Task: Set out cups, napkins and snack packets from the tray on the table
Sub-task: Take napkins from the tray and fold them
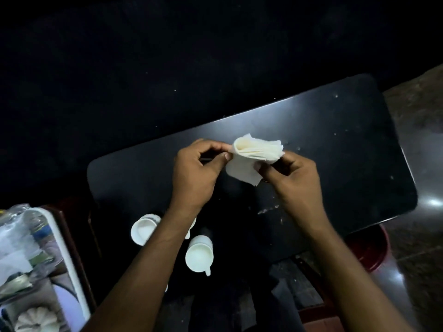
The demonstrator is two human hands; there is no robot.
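Dark all around, so I judge room by the black table [335,144], whose far and right parts lie bare out to its rounded edges. Left of the table sits a white tray [69,255] with clear packets. I count two white cups [143,230] [199,256] near the table's near-left edge. Above the table's middle, my left hand [195,174] pinches one corner of a folded white napkin stack [254,159], layers fanned; my right hand [294,180] grips its other side.

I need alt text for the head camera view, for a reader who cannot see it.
Two bare hands, left hand and right hand, hold a stack of white napkins above a dark table. White cups stand near its front edge, and a tray with snack packets sits at left.
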